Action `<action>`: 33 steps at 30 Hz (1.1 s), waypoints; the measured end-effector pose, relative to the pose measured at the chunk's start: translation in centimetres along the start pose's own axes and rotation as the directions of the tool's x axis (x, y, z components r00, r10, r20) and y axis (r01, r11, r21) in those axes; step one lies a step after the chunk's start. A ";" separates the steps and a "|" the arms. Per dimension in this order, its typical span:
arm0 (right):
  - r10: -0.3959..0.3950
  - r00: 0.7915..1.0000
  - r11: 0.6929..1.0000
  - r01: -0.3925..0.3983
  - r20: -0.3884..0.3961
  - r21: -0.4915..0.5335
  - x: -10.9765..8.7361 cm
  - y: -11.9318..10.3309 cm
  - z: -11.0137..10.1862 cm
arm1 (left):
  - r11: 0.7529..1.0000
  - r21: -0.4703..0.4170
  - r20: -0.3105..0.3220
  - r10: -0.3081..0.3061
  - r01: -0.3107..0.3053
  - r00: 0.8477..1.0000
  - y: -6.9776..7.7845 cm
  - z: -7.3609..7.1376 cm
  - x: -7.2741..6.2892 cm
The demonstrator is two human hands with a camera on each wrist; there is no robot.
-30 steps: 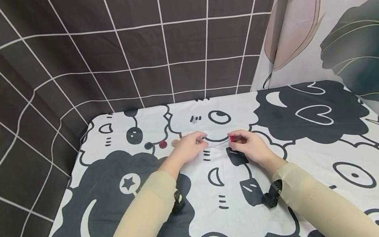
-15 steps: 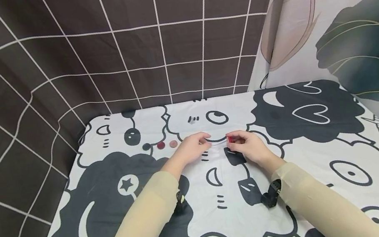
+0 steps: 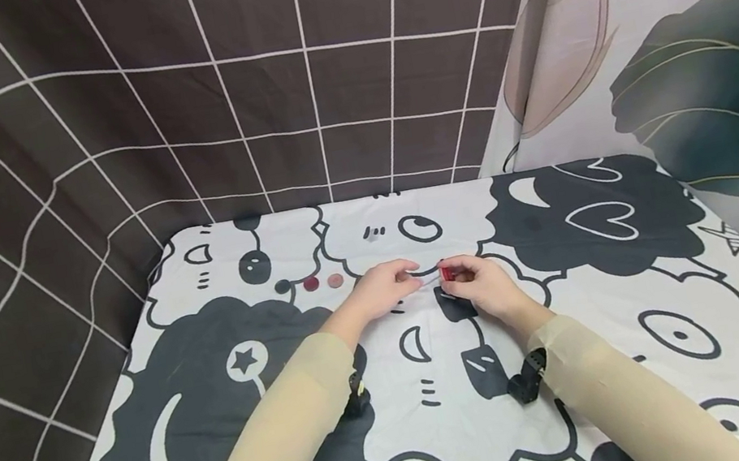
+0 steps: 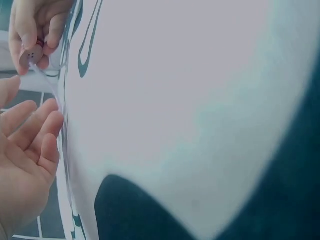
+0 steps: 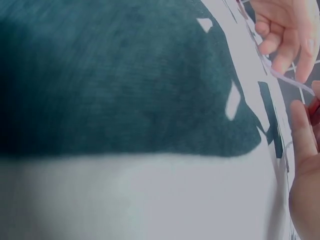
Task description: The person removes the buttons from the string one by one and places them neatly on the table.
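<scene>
My right hand (image 3: pixel 479 285) pinches a red button (image 3: pixel 447 274) between thumb and fingers above the patterned cloth. In the left wrist view the button (image 4: pixel 32 56) shows a dusty-pink face with several small holes, and a red edge shows behind it. A thin pale string (image 5: pixel 287 78) runs from the button toward my left hand (image 3: pixel 380 290). That hand's thumb and fingers are spread apart in the left wrist view, with the string passing by the fingertips (image 4: pixel 51 106). The string's far end is hard to make out.
A dark disc (image 3: pixel 283 286), a dark red disc (image 3: pixel 310 283) and a pinkish disc (image 3: pixel 335 280) lie in a row left of my hands. The black-and-white cloth (image 3: pixel 449 431) covers the table. A dark gridded curtain (image 3: pixel 272 99) hangs behind it.
My left hand has shifted slightly right, closer to the button, and uncovers the pinkish disc. The right hand keeps its hold on the button. The head view has turned a little.
</scene>
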State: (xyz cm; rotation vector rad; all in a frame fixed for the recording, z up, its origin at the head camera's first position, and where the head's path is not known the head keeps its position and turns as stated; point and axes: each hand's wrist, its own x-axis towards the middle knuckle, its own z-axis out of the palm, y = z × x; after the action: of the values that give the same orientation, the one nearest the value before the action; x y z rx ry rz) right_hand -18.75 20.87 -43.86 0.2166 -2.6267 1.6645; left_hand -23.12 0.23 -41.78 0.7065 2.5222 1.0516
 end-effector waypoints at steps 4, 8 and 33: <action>-0.001 1.000 1.000 0.001 0.005 0.002 0.1 0.2 0.0 | 1.000 0.027 0.015 -0.005 0.004 1.000 0.1 0.2 0.2; 0.008 1.000 1.000 -0.007 0.007 -0.026 0.1 0.1 -0.1 | 1.000 0.030 0.020 0.004 -0.005 1.000 0.3 0.4 0.2; -0.019 0.997 0.999 0.016 0.069 0.042 -1.4 -3.6 -0.1 | 1.000 0.004 0.041 0.023 -0.024 0.999 1.2 0.9 0.5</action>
State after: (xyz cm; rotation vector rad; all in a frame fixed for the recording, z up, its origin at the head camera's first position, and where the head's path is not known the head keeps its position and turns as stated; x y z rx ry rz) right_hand -16.89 19.60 -40.70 0.3020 -2.6329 1.7377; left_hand -22.70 1.74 -41.59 0.7532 2.4884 1.0287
